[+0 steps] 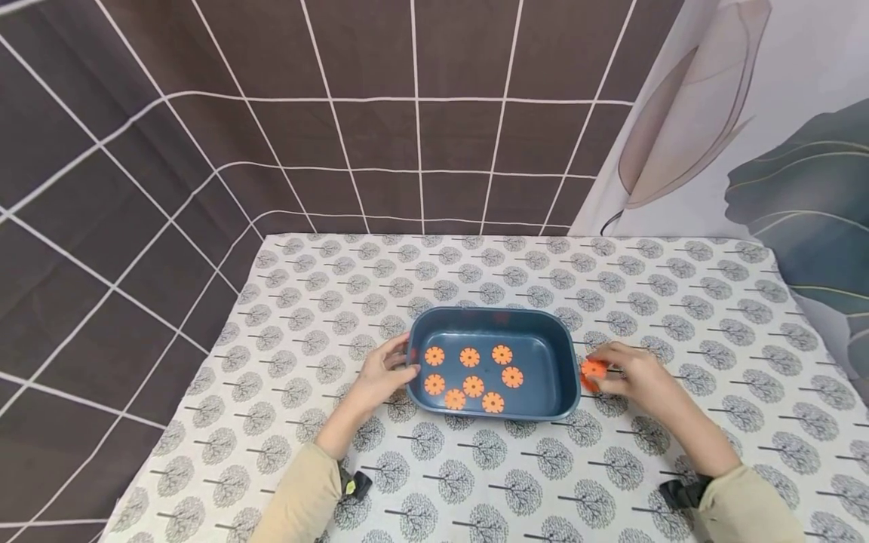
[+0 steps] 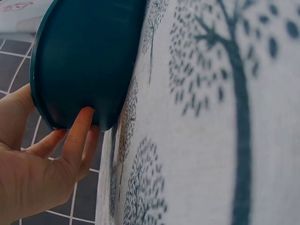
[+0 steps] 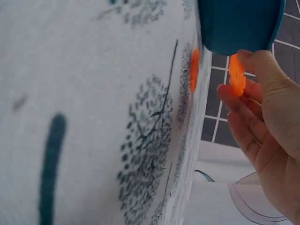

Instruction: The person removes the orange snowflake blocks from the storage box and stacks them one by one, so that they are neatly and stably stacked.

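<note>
A dark blue rectangular plastic basin (image 1: 560, 362) stands on the cloth in the head view. Several orange notched discs (image 1: 470, 357), like flat building pieces, lie on its floor, mostly toward the left. My left hand (image 1: 383, 375) holds the basin's left end, thumb over the rim and fingers against the outer wall (image 2: 89, 61). Just outside the right end, my right hand (image 1: 638, 375) pinches one orange disc (image 3: 236, 75) between thumb and fingers, above the cloth. Beneath it, another orange disc (image 3: 194, 70) lies on the cloth, partly hidden by the hand in the head view.
The table bears a white cloth (image 1: 462, 483) printed with grey trees. Behind it and to the left hangs a dark curtain (image 1: 366, 136) with a white grid. At the right is a pale leaf-patterned backdrop (image 1: 679, 219). Each wrist wears a dark strap (image 1: 682, 494).
</note>
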`<state>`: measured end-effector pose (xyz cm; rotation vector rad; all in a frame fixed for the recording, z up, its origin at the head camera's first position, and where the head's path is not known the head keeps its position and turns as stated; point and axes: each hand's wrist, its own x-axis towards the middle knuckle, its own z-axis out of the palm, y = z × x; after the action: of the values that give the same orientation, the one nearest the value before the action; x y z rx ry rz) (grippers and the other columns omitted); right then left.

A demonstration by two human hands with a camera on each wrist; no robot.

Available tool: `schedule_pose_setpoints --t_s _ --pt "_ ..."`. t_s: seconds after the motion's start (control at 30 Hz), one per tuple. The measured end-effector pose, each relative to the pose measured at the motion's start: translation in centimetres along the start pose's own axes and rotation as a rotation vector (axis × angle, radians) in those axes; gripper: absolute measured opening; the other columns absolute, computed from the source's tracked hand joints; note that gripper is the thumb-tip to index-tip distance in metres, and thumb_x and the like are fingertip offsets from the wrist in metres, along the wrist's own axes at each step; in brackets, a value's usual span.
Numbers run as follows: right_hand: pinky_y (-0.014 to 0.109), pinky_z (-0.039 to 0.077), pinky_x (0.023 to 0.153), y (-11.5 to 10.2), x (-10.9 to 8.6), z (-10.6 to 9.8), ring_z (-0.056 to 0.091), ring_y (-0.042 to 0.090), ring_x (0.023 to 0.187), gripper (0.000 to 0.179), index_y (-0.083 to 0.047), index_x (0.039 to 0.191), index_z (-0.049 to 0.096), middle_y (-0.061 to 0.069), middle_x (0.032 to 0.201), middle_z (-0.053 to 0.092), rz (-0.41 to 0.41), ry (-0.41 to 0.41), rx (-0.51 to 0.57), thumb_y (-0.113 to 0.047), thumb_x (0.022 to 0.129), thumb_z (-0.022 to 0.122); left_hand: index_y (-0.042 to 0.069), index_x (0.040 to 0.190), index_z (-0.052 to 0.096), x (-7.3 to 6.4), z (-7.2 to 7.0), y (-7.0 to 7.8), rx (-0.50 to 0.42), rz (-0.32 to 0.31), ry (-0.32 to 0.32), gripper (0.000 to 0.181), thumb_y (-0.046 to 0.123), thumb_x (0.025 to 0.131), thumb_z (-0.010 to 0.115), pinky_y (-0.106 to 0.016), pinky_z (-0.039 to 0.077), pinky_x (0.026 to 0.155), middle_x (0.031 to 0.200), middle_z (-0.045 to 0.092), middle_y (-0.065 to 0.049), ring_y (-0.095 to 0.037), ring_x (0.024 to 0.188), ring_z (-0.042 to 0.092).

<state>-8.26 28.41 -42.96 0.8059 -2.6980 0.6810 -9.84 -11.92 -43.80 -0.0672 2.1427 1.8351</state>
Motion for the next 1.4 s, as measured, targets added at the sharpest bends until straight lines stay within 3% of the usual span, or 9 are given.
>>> schedule_pose_setpoints --t_s 0.23,0.47,0.8,1.07,1.4 --pt "0.048 0.056 0.074 0.12 -0.31 0.22 0.065 0.029 0.084 0.034 -0.004 0.099 0.066 0.011 0.100 0.066 0.083 -0.114 -0.020 -0.019 0.071 0.078 0.011 0.141 0.039 0.00 -0.05 -0.05 -0.025 0.000 -0.007 0.068 0.003 0.079 0.065 -0.034 0.056 0.083 0.135 0.047 -0.018 -0.034 0.120 0.048" --pt "0.049 0.056 0.077 0.26 -0.43 0.48 0.065 0.031 0.087 0.030 -0.006 0.098 0.068 0.011 0.099 0.067 0.067 -0.119 -0.056 -0.020 0.073 0.077 0.012 0.141 0.040 0.01 -0.05 0.03 -0.026 -0.009 -0.002 0.067 0.003 0.079 0.065 -0.034 0.056 0.083 0.134 0.047 -0.016 -0.032 0.119 0.049" --pt "0.042 0.058 0.071 0.39 -0.39 0.51 0.067 0.022 0.079 0.029 -0.008 0.097 0.070 0.006 0.096 0.070 0.009 -0.110 -0.067 -0.020 0.072 0.078 0.009 0.142 0.038 0.03 -0.02 0.06 -0.042 -0.009 -0.009 0.067 0.002 0.080 0.064 -0.035 0.056 0.084 0.136 0.045 -0.019 -0.034 0.121 0.047" --pt "0.046 0.056 0.075 0.32 -0.39 0.28 0.066 0.027 0.084 0.035 -0.007 0.099 0.069 0.009 0.098 0.070 0.027 -0.153 -0.054 -0.017 0.067 0.080 0.005 0.142 0.036 0.23 -0.19 0.05 -0.038 -0.014 -0.021 0.067 0.000 0.081 0.063 -0.036 0.056 0.084 0.136 0.044 -0.021 -0.036 0.120 0.046" --pt "0.046 0.056 0.077 0.39 -0.36 0.41 0.066 0.027 0.086 0.038 -0.005 0.099 0.069 0.010 0.098 0.069 0.048 -0.186 -0.045 -0.013 0.063 0.082 0.011 0.141 0.039 0.05 -0.13 -0.01 -0.039 0.001 -0.011 0.067 0.003 0.079 0.065 -0.034 0.056 0.083 0.134 0.048 -0.017 -0.032 0.119 0.049"
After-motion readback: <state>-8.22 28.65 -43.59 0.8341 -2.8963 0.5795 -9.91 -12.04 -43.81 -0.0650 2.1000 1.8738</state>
